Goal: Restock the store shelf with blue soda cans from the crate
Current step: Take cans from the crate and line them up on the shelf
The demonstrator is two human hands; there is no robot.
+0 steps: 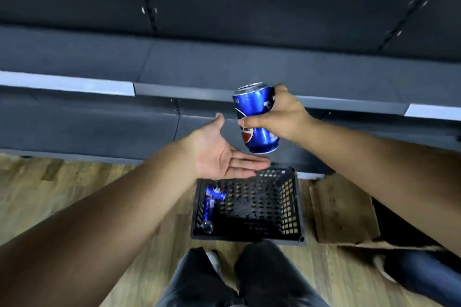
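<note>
My right hand [284, 117] grips a blue soda can [252, 107] upright in the air, level with the front edge of the dark grey shelf [224, 67]. My left hand [222, 154] is held out flat, palm up, just below and left of the can, touching nothing. Beneath both hands a black perforated crate [282, 204] stands on the floor. Inside it, another blue can [212, 203] lies on its side against the left wall.
A flattened brown cardboard box [344, 209] lies on the wooden floor right of the crate. My legs in dark trousers [249, 279] stand just behind the crate. The shelf boards above and below show no goods.
</note>
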